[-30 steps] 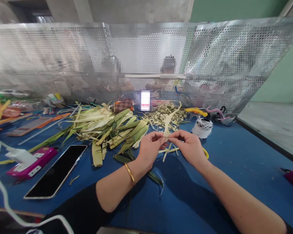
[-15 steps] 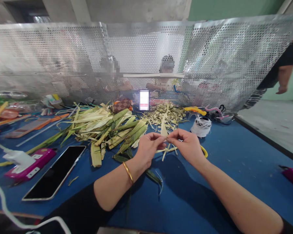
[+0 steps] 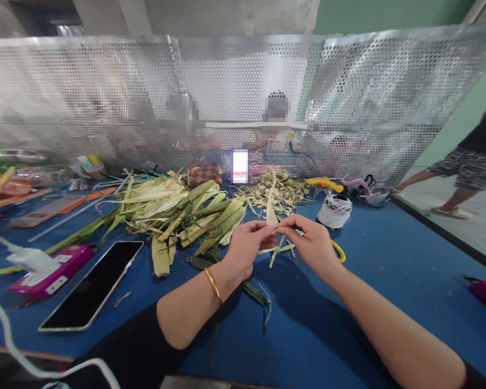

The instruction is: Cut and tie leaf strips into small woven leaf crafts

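My left hand (image 3: 249,244), below a gold bangle (image 3: 213,286), pinches a pale strip of corn husk (image 3: 271,210) near its lower end. Fingertip to fingertip with it, my right hand (image 3: 308,240) pinches the same strip. The strip stands up from between the fingers and narrows to a curved tip. Narrow husk pieces (image 3: 282,249) show on the table just below the fingers. To the left lies a heap of green and yellow corn husks (image 3: 178,216). Small husk scraps (image 3: 285,189) are piled behind the hands.
A ball of white string (image 3: 334,210) and a yellow-handled tool (image 3: 324,185) are on the right. At left are a black phone (image 3: 95,286) and a purple power strip (image 3: 51,273) with a white cable. A perforated screen (image 3: 243,81) closes the back; people sit behind it. Someone walks at far right.
Both hands keep their pinch on the husk strip, with barely any shift; the strip's tip now curves upright. The person at far right has stepped to a different spot.
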### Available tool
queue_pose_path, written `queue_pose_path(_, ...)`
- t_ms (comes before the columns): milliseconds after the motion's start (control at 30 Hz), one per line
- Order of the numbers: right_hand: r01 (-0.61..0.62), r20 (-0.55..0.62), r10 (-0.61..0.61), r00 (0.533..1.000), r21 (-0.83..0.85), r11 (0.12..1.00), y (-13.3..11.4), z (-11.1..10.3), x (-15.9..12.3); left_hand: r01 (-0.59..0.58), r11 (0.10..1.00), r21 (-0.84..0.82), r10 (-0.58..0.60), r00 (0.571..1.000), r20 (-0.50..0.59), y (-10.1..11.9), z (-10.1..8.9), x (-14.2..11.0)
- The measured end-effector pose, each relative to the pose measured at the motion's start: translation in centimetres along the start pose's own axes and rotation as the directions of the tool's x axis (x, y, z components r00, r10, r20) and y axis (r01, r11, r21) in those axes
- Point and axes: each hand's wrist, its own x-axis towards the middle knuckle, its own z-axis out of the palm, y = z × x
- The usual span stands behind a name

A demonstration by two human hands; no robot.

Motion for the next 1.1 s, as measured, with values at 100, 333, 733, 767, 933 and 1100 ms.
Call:
queue_pose_path(100, 0.001, -0.018, -0.001, 1.0, -0.004, 1.0, -0.16, -0.06, 0.03, -0.08, 0.996, 0.04, 0.08, 0.997, 0.016, -0.16, 0.08, -0.07)
queue_pose_path(333, -0.038, -0.069, 0.038, 0.997, -0.009, 0.999, -0.59, -0.26, 0.06, -0.133, 0.985, 0.107, 0.131, 0.991, 0.029, -0.14, 0.37, -0.52)
queue_pose_path(733, -0.018, 0.02, 0.015, 1.0, 0.113, 0.993, -0.22, -0.35, 0.37, 0.011, 1.0, -0.001, -0.01, 0.998, 0.057, 0.17, -0.1, -0.08)
queue_pose_path(767, -0.001, 0.028, -0.002, 1.0, 0.103, 0.995, -0.23, -0.37, 0.37, 0.026, 1.0, -0.017, -0.025, 0.998, 0.054, 0.18, -0.15, -0.05)
queue_pose_path(933, 0.065, 0.017, -0.065, 0.998, 0.021, 0.998, -0.09, -0.37, 0.19, 0.082, 0.995, -0.063, -0.08, 0.996, 0.04, 0.14, -0.28, 0.0)
queue_pose_path(1100, 0.125, 0.004, -0.125, 0.992, 0.03, 0.992, 0.01, -0.33, 0.14, 0.087, 0.993, -0.083, -0.083, 0.995, 0.051, 0.3, -0.37, 0.0)
